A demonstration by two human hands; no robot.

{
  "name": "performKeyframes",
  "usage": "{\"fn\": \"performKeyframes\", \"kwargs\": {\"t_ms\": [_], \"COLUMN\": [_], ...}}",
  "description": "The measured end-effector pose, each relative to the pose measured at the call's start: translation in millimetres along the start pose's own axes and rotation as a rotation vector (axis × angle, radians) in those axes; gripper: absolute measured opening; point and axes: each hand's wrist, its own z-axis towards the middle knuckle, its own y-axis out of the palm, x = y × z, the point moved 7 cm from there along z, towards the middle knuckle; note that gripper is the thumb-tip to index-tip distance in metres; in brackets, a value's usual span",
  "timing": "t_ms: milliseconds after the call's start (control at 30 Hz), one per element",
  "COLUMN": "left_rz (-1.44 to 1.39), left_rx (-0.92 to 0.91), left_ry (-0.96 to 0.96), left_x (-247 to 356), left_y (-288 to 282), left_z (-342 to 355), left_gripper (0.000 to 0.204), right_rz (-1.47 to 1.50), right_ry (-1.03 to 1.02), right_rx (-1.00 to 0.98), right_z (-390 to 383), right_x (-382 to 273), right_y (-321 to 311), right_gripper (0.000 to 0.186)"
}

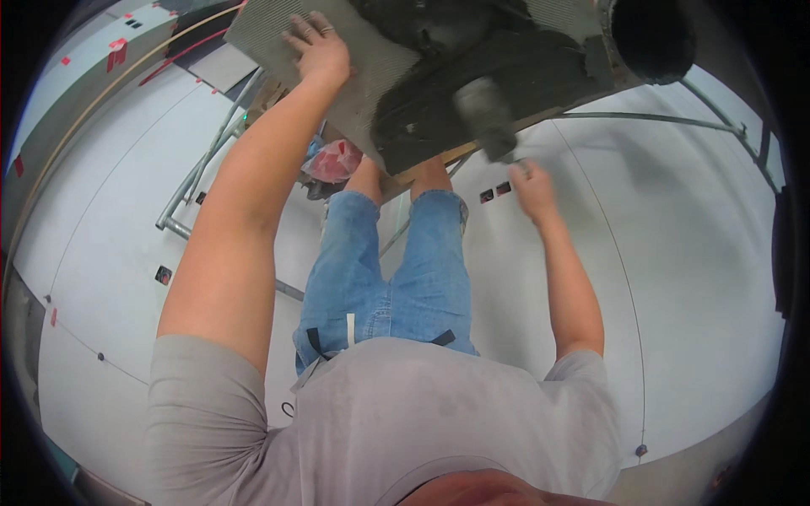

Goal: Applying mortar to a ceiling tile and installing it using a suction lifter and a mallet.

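Note:
My left hand lies with its fingers spread on the ribbed back of a large grey tile. Dark wet mortar covers much of the tile's middle and near corner. My right hand is closed round the handle of a trowel, whose mortar-coated blade is blurred and over the tile's near right edge. Whether the blade touches the mortar I cannot tell. At the upper right, beside the mortar, is a round dark-mouthed bucket with a smeared rim.
A wooden edge shows under the tile. Metal scaffold tubes run to the right, and another frame stands at the left. A plastic bag with something red is by my legs. Pale large panels with socket boxes lie beyond.

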Motion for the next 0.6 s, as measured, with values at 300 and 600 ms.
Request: {"fn": "performKeyframes", "kwargs": {"t_ms": [300, 600], "left_rz": [-0.198, -0.024], "left_rx": [-0.082, -0.149], "left_ry": [0.025, -0.144], "left_x": [32.6, 32.9], "left_y": [-39.4, -16.1], "left_z": [-10.0, 1.8], "left_gripper": [0.126, 0.109], "right_rz": [-0.28, -0.307], "right_ry": [-0.243, -0.321], "right_rx": [-0.385, -0.425], "right_z": [-4.8, -28.8], "right_x": [-43.4, -108.6], "right_y": [180.2, 213.7], "right_gripper": [0.043, 0.04]}}
